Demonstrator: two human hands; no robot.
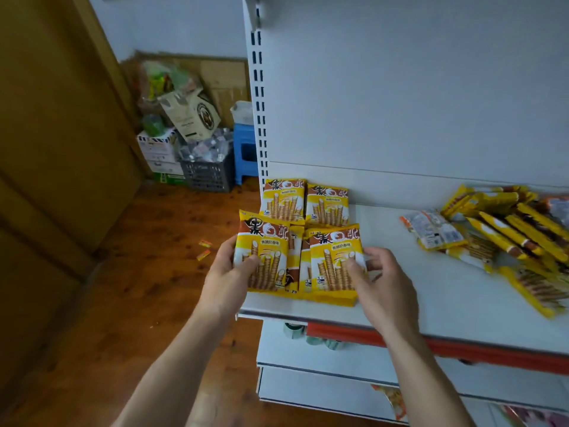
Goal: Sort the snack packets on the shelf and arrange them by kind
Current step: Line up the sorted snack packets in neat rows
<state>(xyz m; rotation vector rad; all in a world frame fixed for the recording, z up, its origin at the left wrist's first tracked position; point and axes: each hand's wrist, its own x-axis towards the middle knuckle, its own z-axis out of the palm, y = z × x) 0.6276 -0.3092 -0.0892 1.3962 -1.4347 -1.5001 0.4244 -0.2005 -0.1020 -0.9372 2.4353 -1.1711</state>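
Shelf: flat white painted-metal shelf [415,288], red strip along its front edge.
Packets: glossy yellow-and-brown plastic, flat and rectangular; four lay face-up at the shelf's left end.
Back row: back-left packet [284,200] and back-right packet [328,204] lay side by side against the rear panel.
Left grip: left hand [228,272] pinched the front-left packet [261,254], thumb on its face.
Right grip: right hand [381,285] pinched the front-right packet [335,260], thumb on its face.
Heap: jumbled heap of yellow packets [505,235] lay at the shelf's right end; count unreadable.

free: bare shelf [446,288] between arranged wafer-roll packets [326,208] and loose packet heap [508,238] | behind: back panel [400,103] blocks | left edge: slotted upright [258,118]
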